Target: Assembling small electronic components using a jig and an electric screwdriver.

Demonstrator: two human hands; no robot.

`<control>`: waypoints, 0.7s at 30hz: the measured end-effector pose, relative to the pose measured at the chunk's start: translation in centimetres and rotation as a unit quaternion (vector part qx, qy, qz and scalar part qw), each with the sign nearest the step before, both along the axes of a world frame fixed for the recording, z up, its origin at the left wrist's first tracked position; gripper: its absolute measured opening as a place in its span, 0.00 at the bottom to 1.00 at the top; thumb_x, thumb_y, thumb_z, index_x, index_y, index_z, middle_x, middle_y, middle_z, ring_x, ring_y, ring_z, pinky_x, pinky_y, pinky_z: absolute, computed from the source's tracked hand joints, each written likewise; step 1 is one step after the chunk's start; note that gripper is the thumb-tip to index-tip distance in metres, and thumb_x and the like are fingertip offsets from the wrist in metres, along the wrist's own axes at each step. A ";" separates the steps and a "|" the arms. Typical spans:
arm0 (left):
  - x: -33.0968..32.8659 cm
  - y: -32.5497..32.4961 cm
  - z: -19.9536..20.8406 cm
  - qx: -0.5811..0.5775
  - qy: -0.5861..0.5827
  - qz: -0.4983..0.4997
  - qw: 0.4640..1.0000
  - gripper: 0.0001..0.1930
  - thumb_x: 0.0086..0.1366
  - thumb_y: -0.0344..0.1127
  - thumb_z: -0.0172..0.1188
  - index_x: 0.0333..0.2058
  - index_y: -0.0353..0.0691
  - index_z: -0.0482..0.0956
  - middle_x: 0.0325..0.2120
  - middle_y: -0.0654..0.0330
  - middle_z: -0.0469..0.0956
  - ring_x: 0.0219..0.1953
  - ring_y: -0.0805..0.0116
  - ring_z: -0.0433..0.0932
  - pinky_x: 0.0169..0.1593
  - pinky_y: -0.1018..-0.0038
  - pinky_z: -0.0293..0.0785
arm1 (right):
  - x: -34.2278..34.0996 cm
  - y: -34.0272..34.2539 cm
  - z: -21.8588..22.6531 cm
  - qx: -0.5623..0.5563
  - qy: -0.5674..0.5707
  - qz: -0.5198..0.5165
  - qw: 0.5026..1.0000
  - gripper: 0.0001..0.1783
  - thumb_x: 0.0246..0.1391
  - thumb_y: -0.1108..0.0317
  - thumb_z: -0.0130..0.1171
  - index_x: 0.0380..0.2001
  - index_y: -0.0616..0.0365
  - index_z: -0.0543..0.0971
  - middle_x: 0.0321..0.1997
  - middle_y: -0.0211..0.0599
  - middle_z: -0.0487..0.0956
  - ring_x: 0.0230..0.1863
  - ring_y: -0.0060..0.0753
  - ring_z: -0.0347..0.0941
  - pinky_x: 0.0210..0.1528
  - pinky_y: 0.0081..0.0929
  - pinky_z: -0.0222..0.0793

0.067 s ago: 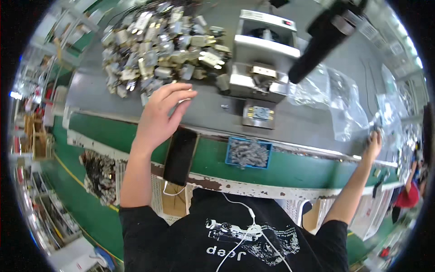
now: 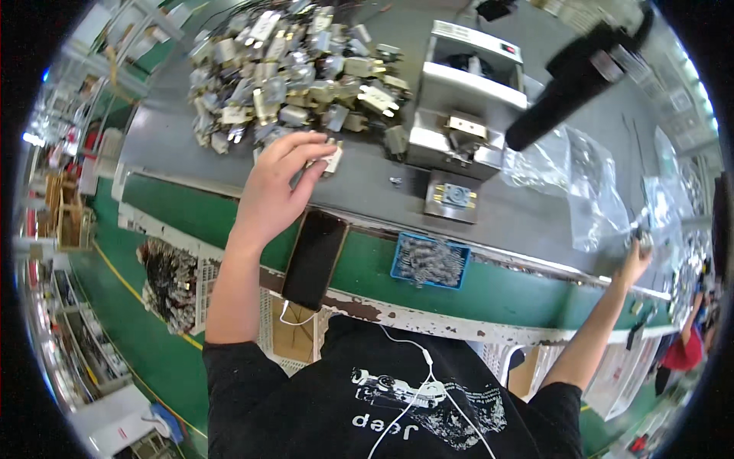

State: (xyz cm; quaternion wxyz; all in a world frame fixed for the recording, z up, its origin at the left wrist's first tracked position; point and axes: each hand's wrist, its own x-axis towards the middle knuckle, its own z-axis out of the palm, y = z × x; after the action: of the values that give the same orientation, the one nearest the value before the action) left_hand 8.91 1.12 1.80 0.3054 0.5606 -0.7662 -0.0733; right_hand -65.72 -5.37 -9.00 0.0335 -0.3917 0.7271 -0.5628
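Observation:
A small white plastic block with metal pins (image 2: 332,158) is pinched between the thumb and fingers of my left hand (image 2: 279,187), just in front of a large heap of similar white and grey parts (image 2: 298,73). Far to the right, my right hand (image 2: 634,262) has its fingers closed around a small greyish piece too small to name. Between the hands stands a metal fixture machine (image 2: 466,99). In front of it, a light-blue part with brass contacts (image 2: 456,196) sits on a metal block (image 2: 449,214).
A blue tray of small metal screw-like pieces (image 2: 430,260) lies on the green front strip. Beside my left forearm rests a black phone (image 2: 315,260) with a white cable. Clear plastic bags (image 2: 592,187) spread at right, and a black tool on an arm (image 2: 562,84) hangs over the bench.
The view has shifted, so the bench appears farther right. The white block shows at my left fingertips, where it was hidden before. My right hand has turned slightly, its small piece more visible.

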 end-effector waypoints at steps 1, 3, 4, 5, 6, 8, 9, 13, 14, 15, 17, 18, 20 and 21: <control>0.4 -0.1 -0.3 -0.014 -0.006 0.033 0.999 0.12 0.62 0.31 0.64 0.45 0.43 0.81 0.49 0.57 0.78 0.51 0.53 0.77 0.55 0.63 0.72 | 2.3 0.1 1.1 -0.014 0.112 -0.059 0.992 0.28 0.62 0.68 0.59 0.63 0.67 0.68 0.58 0.49 0.75 0.57 0.46 0.72 0.59 0.36 0.69; 0.5 -0.5 -0.2 -0.034 -0.030 0.074 0.996 0.16 0.60 0.34 0.66 0.47 0.42 0.80 0.47 0.56 0.77 0.51 0.53 0.76 0.55 0.62 0.71 | 10.8 0.0 5.4 -0.123 0.193 -0.077 0.970 0.31 0.62 0.69 0.58 0.65 0.69 0.63 0.60 0.54 0.73 0.60 0.48 0.70 0.61 0.37 0.68; 0.2 -1.2 -0.2 -0.034 -0.032 0.082 0.996 0.16 0.60 0.34 0.66 0.47 0.42 0.80 0.47 0.56 0.77 0.51 0.53 0.76 0.55 0.62 0.71 | 15.3 -0.3 7.7 -0.214 0.164 -0.039 0.962 0.33 0.62 0.68 0.59 0.66 0.71 0.61 0.60 0.57 0.72 0.61 0.48 0.70 0.61 0.38 0.69; -0.2 -2.1 -0.6 -0.047 -0.052 0.080 0.994 0.17 0.60 0.34 0.67 0.48 0.42 0.79 0.47 0.56 0.77 0.52 0.54 0.75 0.56 0.62 0.71 | 19.1 -0.5 9.3 -0.295 0.179 0.055 0.937 0.34 0.64 0.68 0.57 0.67 0.71 0.57 0.60 0.57 0.73 0.60 0.49 0.71 0.64 0.41 0.67; -0.6 -3.1 -0.6 -0.060 -0.073 0.078 0.992 0.19 0.59 0.34 0.67 0.49 0.41 0.78 0.48 0.56 0.76 0.52 0.55 0.75 0.56 0.61 0.70 | 22.6 -1.0 9.7 -0.334 0.205 0.098 0.915 0.34 0.64 0.69 0.57 0.67 0.71 0.57 0.58 0.55 0.75 0.58 0.48 0.73 0.62 0.40 0.69; -1.0 -5.0 -1.0 -0.108 -0.103 0.101 0.984 0.20 0.58 0.35 0.67 0.50 0.42 0.77 0.48 0.57 0.76 0.52 0.55 0.75 0.57 0.61 0.70 | 28.9 -0.5 10.1 -0.301 0.279 0.162 0.898 0.22 0.65 0.71 0.55 0.59 0.70 0.67 0.51 0.48 0.80 0.51 0.44 0.77 0.55 0.38 0.72; -1.3 -6.4 -1.5 -0.155 -0.128 0.112 0.973 0.21 0.58 0.35 0.67 0.50 0.43 0.77 0.48 0.57 0.76 0.53 0.55 0.74 0.57 0.60 0.69 | 33.0 0.4 9.6 -0.286 0.271 0.225 0.891 0.12 0.64 0.72 0.54 0.47 0.69 0.75 0.45 0.48 0.81 0.45 0.44 0.78 0.50 0.36 0.73; -1.4 -10.0 -0.9 -0.187 -0.149 0.149 0.960 0.19 0.60 0.41 0.66 0.49 0.44 0.79 0.49 0.55 0.77 0.55 0.55 0.74 0.58 0.59 0.69 | 40.7 1.5 8.8 -0.130 0.388 0.599 0.688 0.20 0.44 0.79 0.61 0.44 0.54 0.81 0.44 0.42 0.82 0.41 0.43 0.78 0.43 0.37 0.73; -0.9 -10.1 -0.3 -0.191 -0.151 0.153 0.958 0.19 0.60 0.41 0.66 0.49 0.44 0.79 0.49 0.55 0.77 0.55 0.55 0.74 0.58 0.59 0.69 | 42.2 1.6 8.8 -0.084 0.403 0.600 0.686 0.21 0.47 0.78 0.62 0.47 0.52 0.81 0.47 0.40 0.81 0.45 0.44 0.77 0.46 0.38 0.74; -0.6 -10.3 0.1 -0.162 -0.166 0.178 0.956 0.19 0.60 0.42 0.66 0.49 0.44 0.80 0.49 0.55 0.78 0.55 0.55 0.74 0.58 0.59 0.69 | 42.7 1.8 8.4 -0.049 0.410 0.587 0.697 0.21 0.47 0.77 0.63 0.47 0.52 0.81 0.48 0.40 0.80 0.46 0.45 0.77 0.47 0.39 0.73; 0.6 -9.9 1.3 -0.089 -0.197 0.211 0.953 0.21 0.60 0.46 0.67 0.50 0.44 0.81 0.49 0.55 0.79 0.55 0.56 0.74 0.58 0.57 0.69 | 42.7 2.0 7.9 -0.019 0.417 0.572 0.706 0.20 0.47 0.76 0.63 0.47 0.52 0.81 0.49 0.39 0.80 0.48 0.45 0.76 0.48 0.39 0.73; 1.3 -9.2 1.7 -0.014 -0.210 0.233 0.949 0.23 0.59 0.46 0.67 0.51 0.46 0.79 0.50 0.57 0.79 0.55 0.56 0.75 0.58 0.57 0.70 | 42.5 2.0 7.7 -0.008 0.413 0.576 0.705 0.20 0.47 0.76 0.64 0.47 0.52 0.81 0.50 0.40 0.80 0.49 0.46 0.76 0.49 0.40 0.73; 2.9 -8.1 1.4 -0.014 -0.193 0.173 0.966 0.24 0.59 0.44 0.67 0.54 0.49 0.78 0.50 0.59 0.79 0.56 0.57 0.74 0.58 0.57 0.70 | 42.2 2.0 7.6 0.001 0.408 0.576 0.708 0.20 0.47 0.75 0.64 0.47 0.52 0.81 0.50 0.40 0.80 0.49 0.47 0.75 0.49 0.40 0.73; 3.7 -8.2 1.6 -0.015 -0.195 0.176 0.965 0.24 0.59 0.44 0.67 0.54 0.49 0.78 0.50 0.59 0.79 0.56 0.57 0.74 0.58 0.57 0.70 | 42.3 2.0 7.6 -0.013 0.405 0.574 0.711 0.20 0.48 0.76 0.64 0.47 0.53 0.81 0.50 0.40 0.80 0.49 0.46 0.76 0.50 0.40 0.73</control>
State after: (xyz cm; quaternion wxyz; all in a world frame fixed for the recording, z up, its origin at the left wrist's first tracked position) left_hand 12.57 -7.05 3.35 0.1667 0.6851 -0.7015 0.1040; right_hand -23.44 -3.41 -1.36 0.0477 -0.9246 0.2987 -0.2318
